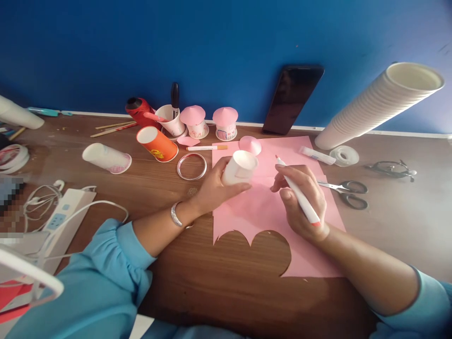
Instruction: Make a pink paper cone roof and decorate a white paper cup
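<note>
My left hand (212,188) is wrapped round a small white paper cup (240,167) lying on its side above a pink paper sheet (307,256) with curved cut-outs along its near edge. My right hand (302,200) grips a white marker (298,195) with a red end, its tip pointing up and left toward the cup. A pink paper cone (250,144) sits just behind the cup. A silver bangle is on my left wrist.
Scissors (344,190), a tape roll (344,155) and a glue stick (318,155) lie right of the sheet. A tall stack of white cups (377,106) leans at the right, a phone (292,98) against the blue wall. Two pink-roofed cups (210,122), an orange cup (157,144), a bangle (191,166) and a power strip (58,219) lie left.
</note>
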`<action>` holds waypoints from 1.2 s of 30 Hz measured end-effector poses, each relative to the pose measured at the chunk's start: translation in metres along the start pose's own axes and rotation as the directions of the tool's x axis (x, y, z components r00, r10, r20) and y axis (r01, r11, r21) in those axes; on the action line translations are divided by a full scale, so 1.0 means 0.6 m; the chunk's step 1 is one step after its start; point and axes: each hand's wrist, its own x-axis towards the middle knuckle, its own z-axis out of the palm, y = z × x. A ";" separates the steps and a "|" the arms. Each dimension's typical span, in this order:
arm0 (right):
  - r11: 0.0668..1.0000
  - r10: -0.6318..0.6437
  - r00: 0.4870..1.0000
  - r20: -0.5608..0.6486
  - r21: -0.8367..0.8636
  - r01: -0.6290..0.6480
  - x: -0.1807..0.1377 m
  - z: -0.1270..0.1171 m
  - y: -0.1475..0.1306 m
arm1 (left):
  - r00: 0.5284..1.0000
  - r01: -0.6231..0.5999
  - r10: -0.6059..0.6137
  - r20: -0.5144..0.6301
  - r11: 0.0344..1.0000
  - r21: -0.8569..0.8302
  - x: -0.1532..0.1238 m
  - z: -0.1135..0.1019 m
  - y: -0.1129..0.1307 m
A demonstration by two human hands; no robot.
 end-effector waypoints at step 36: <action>0.994 -0.108 0.992 0.070 0.005 0.108 0.002 0.001 -0.033 | 0.903 0.426 -0.343 0.260 0.794 -0.433 -0.018 0.021 0.019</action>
